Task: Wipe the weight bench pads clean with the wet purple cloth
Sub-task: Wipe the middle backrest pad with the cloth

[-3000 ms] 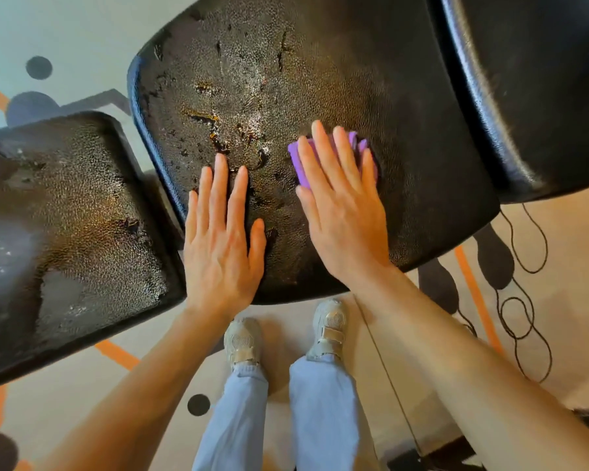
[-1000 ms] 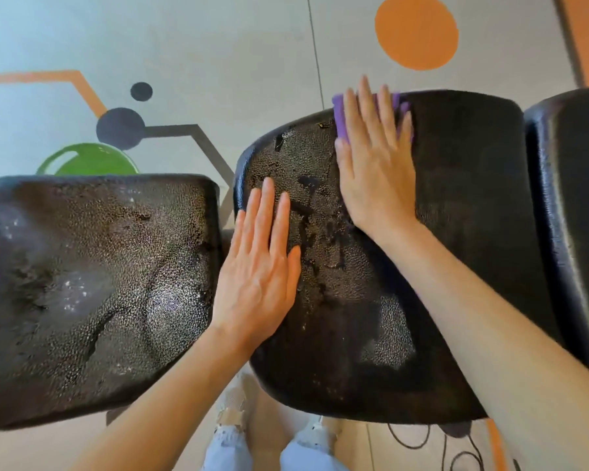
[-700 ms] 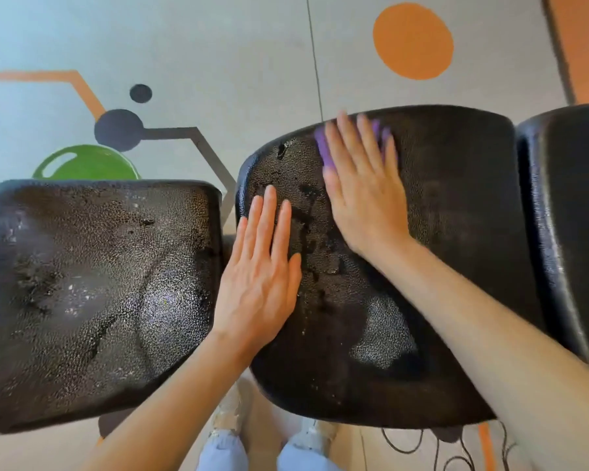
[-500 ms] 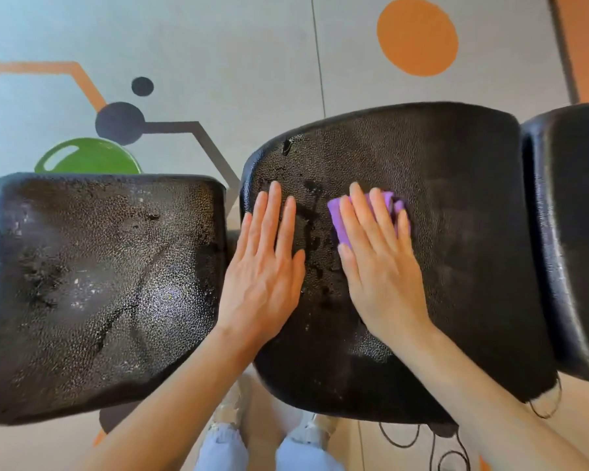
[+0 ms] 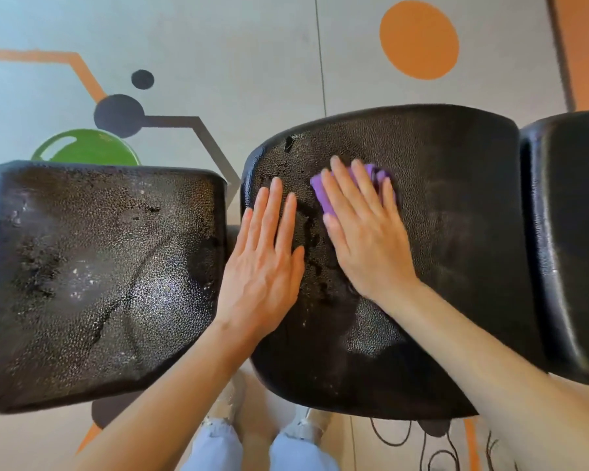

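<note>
The middle pad (image 5: 456,232) is black pebbled leatherette, wet and glossy; left of it, a cracked, scuffed pad (image 5: 99,277). The purple cloth (image 5: 323,195) looks soft, matt.

We look down on a pale grey floor (image 5: 252,45) crossed by a thin seam; it carries an orange circle (image 5: 419,39), dark round dots (image 5: 119,115), grey and orange angled lines and a glossy green dome shape (image 5: 85,148); thin black loops (image 5: 432,450) mark it lower right.
</note>
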Demonstrator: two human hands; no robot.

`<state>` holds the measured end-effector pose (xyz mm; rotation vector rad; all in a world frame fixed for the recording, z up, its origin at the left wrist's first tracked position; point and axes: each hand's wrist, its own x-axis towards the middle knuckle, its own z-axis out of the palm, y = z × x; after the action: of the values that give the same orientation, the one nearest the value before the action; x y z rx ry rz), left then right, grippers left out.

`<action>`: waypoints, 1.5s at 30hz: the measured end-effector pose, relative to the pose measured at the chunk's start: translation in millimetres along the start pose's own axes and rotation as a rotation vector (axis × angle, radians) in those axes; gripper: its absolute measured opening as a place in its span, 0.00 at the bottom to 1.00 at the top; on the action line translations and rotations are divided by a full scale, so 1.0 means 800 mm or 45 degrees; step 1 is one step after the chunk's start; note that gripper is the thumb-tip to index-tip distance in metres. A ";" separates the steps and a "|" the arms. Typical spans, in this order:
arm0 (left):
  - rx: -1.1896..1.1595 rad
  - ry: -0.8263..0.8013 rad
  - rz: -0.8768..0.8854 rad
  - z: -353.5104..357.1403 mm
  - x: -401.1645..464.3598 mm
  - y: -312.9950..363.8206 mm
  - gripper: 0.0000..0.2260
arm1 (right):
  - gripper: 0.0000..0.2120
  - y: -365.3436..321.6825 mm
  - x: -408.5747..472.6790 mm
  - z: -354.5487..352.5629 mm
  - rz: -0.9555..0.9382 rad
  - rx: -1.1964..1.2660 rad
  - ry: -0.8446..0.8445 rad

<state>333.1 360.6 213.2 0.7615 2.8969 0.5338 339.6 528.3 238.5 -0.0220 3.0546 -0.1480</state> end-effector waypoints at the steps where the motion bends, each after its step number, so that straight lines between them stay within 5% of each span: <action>1: 0.005 -0.003 -0.009 0.000 0.000 0.000 0.29 | 0.25 -0.003 0.045 -0.004 0.057 0.011 0.044; 7: 0.071 -0.003 0.046 -0.029 0.003 -0.001 0.29 | 0.25 0.037 0.093 -0.015 0.023 -0.044 0.037; 11: 0.168 0.075 -0.061 -0.063 0.013 -0.047 0.28 | 0.26 0.023 0.094 -0.012 0.328 -0.026 0.160; 14: 0.197 0.049 -0.161 -0.062 0.009 -0.069 0.28 | 0.25 -0.042 0.105 0.003 0.026 -0.016 0.105; 17: 0.253 0.015 -0.169 -0.055 0.002 -0.070 0.29 | 0.25 -0.013 0.105 -0.008 -0.277 -0.047 -0.062; 22: 0.249 0.052 -0.161 -0.052 0.003 -0.072 0.29 | 0.26 0.005 0.102 -0.010 0.294 -0.041 0.143; 25: 0.237 0.060 -0.150 -0.051 0.003 -0.072 0.29 | 0.24 -0.084 0.105 0.013 -0.093 -0.003 0.076; 27: 0.236 0.059 -0.139 -0.052 0.003 -0.072 0.29 | 0.24 -0.072 0.107 0.004 -0.341 -0.077 -0.047; 32: 0.244 0.087 -0.128 -0.049 0.002 -0.075 0.28 | 0.24 0.003 0.118 -0.013 0.304 0.014 0.110; 37: 0.239 0.088 -0.122 -0.050 0.003 -0.073 0.28 | 0.23 -0.072 0.104 0.005 -0.275 0.016 -0.031; 42: 0.220 0.094 -0.119 -0.047 0.003 -0.074 0.28 | 0.24 -0.094 0.060 0.015 -0.036 0.114 0.087; 45: 0.218 0.094 -0.100 -0.048 0.003 -0.076 0.28 | 0.24 -0.116 -0.034 0.019 -0.140 0.108 -0.052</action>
<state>296.4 300.7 227.4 0.6570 3.0563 0.3159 369.0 435.1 234.4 -0.1848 3.0036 -0.2799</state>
